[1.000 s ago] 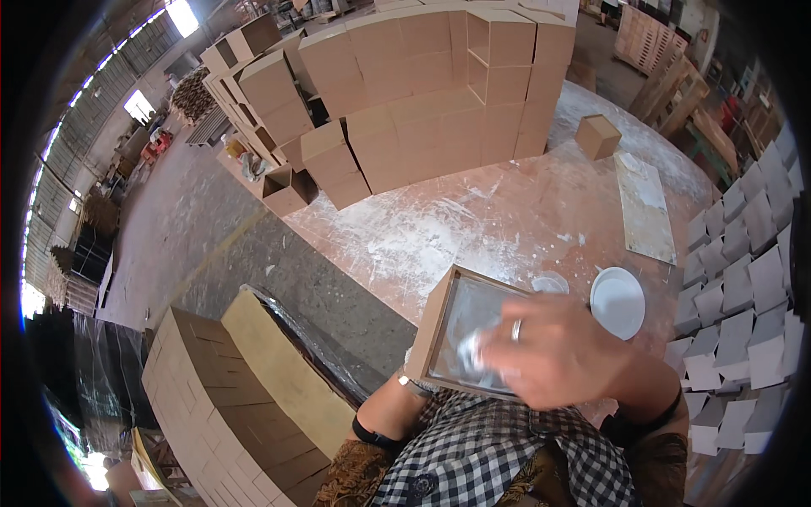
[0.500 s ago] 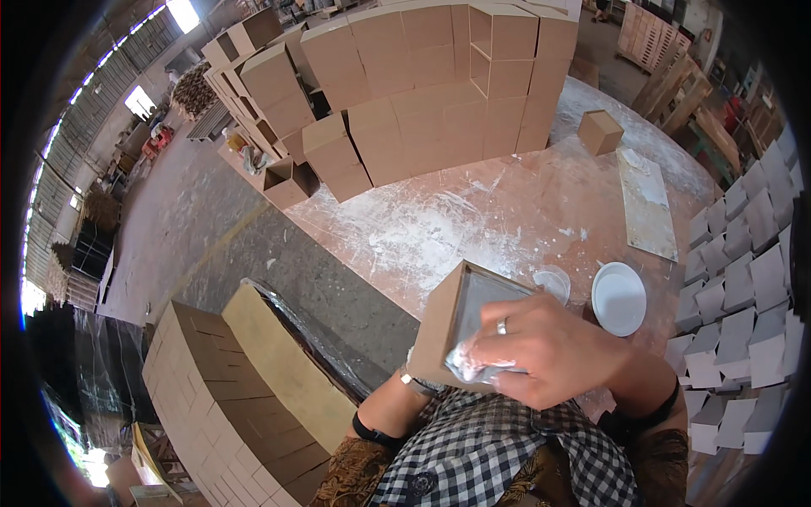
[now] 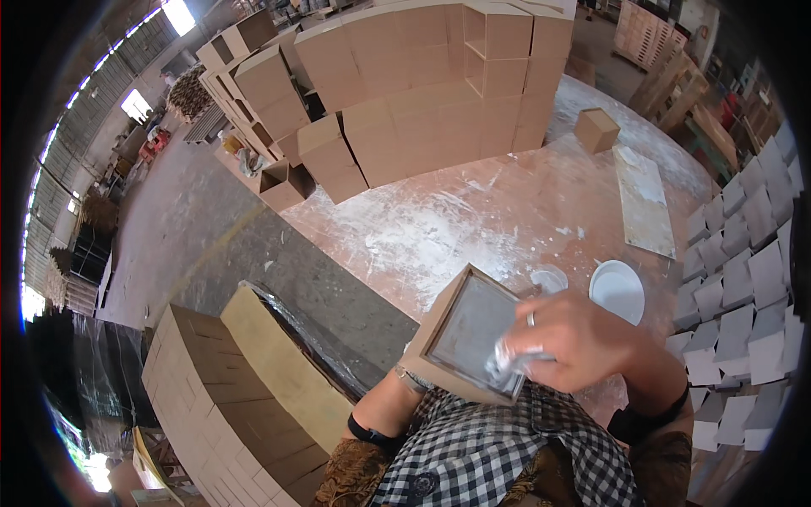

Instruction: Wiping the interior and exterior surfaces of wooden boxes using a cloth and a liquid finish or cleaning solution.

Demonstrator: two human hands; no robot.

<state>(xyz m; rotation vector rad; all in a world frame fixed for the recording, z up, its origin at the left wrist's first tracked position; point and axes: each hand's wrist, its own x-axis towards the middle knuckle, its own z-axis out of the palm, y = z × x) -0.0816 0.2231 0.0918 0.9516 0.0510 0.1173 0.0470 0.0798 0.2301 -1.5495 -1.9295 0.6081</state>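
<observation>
Head view: box (image 3: pixel 463 331) noted just above the lap, tilted, a recessed grey panel (image 3: pixel 475 321) facing up within a brown rim. Left forearm (image 3: pixel 387 411) is brought up to the near left side of the box, a watch (image 3: pixel 411 379) worn at the wrist; the left hand is hidden by the box, so whether its fingers are spread or closed cannot be told. Right hand (image 3: pixel 579 342) is held over the panel's right side, fingers bent together, a white-smeared wad (image 3: pixel 505 363) pinched at the tips and set against the panel's lower right part. A ring (image 3: pixel 530 318) is worn on one finger.

Beyond the right hand, a white bowl (image 3: pixel 617 291) is seen on the reddish work surface (image 3: pixel 541 190), a small clear dish (image 3: pixel 550 279) near it. White residue (image 3: pixel 414 235) is spread across the surface. Farther back, brown boxes (image 3: pixel 422 101) are stacked in a wall; one small box (image 3: pixel 596 130) is set apart, near a stained flat board (image 3: pixel 644 203). At right, grey-and-white blocks (image 3: pixel 743 291) are piled in rows. A checked cloth (image 3: pixel 465 448) is worn over the lap.
</observation>
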